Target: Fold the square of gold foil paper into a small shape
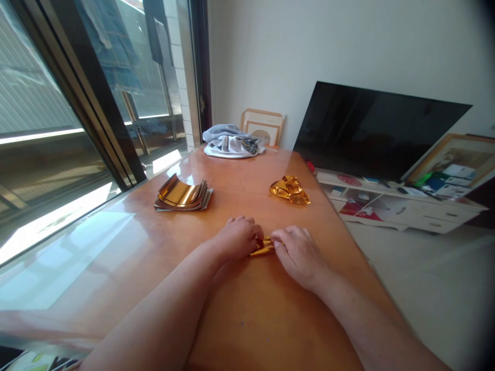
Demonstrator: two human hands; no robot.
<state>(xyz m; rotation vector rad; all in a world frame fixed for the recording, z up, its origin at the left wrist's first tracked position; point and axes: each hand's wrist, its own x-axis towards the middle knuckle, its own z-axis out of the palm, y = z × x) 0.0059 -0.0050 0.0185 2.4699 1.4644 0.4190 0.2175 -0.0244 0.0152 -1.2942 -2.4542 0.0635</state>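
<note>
On the wooden table a small folded piece of gold foil paper (pixel 263 249) lies between my two hands. My left hand (pixel 240 237) grips its left end with curled fingers. At the other end, my right hand (pixel 297 253) pinches the foil between thumb and fingers; parts of the foil are hidden under both hands. Beyond my left hand sits a stack of curled gold foil sheets (pixel 181 193). A crumpled or folded gold foil piece (pixel 290 189) rests past my right hand, apart from it.
The wooden table (pixel 247 319) stretches away to a bundle of grey cloth (pixel 232 141) at its far end. Framed pictures (pixel 263 126) lean on the wall behind. A sliding window runs along the left; a television (pixel 379 134) above a white cabinet (pixel 410 211) stands right.
</note>
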